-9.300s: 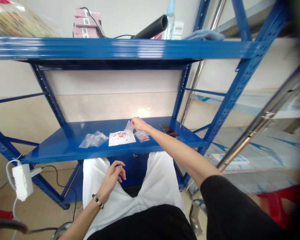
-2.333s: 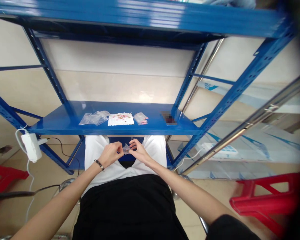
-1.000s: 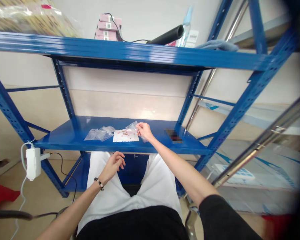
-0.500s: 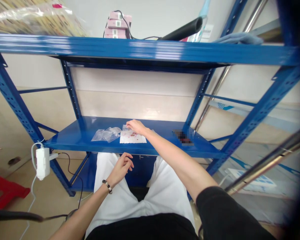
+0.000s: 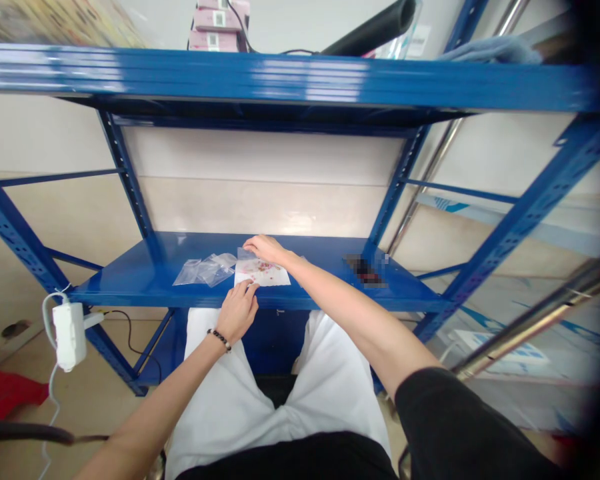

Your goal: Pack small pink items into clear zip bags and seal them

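Note:
A white sheet (image 5: 277,277) lies on the blue shelf with several small pink, red and brown bits (image 5: 264,266) scattered on it. At its far left corner my right hand (image 5: 266,249) has its thumb and fingers pinched on a small clear plastic bag (image 5: 242,254); the fingertips are partly hidden. My left hand (image 5: 239,309), a beaded bracelet on its wrist, reaches over the shelf's front edge. Its fingers are apart and slightly bent, the tips at the sheet's near left edge, with nothing seen in them. Just left of the sheet lie several clear plastic bags (image 5: 205,270).
A dark, blurred-out flat object (image 5: 364,270) lies on the shelf at right. Above is an upper shelf (image 5: 280,80) bearing pink boxes (image 5: 215,30) and a black tube (image 5: 373,30). A white power strip (image 5: 70,337) hangs by the left post.
My left hand has risen from over my lap to the near edge of the sheet. My right hand has shifted slightly left along the sheet's far edge. The view has tilted a little.

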Action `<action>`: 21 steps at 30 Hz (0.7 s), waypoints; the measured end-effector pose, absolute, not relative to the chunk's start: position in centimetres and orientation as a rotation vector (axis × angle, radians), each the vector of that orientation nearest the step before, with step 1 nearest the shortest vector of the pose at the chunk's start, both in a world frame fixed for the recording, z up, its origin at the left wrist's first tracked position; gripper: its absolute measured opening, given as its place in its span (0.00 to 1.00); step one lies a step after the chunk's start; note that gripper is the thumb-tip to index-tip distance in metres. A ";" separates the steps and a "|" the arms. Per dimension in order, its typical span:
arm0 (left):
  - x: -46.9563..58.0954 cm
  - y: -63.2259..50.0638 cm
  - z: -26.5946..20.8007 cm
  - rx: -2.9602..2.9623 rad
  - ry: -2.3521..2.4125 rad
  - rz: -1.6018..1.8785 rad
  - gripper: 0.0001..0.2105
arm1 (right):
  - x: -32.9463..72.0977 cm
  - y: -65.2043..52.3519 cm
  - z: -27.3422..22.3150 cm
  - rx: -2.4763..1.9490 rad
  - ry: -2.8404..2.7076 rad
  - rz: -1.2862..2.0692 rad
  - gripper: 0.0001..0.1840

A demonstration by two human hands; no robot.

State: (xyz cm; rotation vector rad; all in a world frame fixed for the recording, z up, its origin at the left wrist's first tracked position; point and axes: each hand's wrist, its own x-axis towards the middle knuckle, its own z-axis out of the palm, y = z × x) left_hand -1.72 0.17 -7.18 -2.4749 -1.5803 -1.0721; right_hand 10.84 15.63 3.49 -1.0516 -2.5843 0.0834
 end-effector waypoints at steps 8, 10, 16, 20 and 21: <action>-0.8 2.6 -9.5 -2.301 -1.613 -0.884 0.21 | 11.0 15.2 4.0 -1.084 -2.593 0.009 0.14; -0.8 2.6 -9.6 -2.298 -1.629 -0.867 0.23 | 11.0 15.3 4.2 -1.069 -2.598 -0.013 0.15; -0.8 3.0 -9.7 -2.284 -1.682 -0.856 0.27 | 11.3 16.0 4.1 -1.079 -2.582 0.042 0.14; -1.1 2.8 -9.6 -2.271 -1.708 -0.878 0.28 | 11.5 16.4 3.9 -1.074 -2.556 0.079 0.13; -1.3 2.7 -9.6 -2.264 -1.714 -0.872 0.28 | 11.6 16.5 3.9 -1.066 -2.550 0.096 0.12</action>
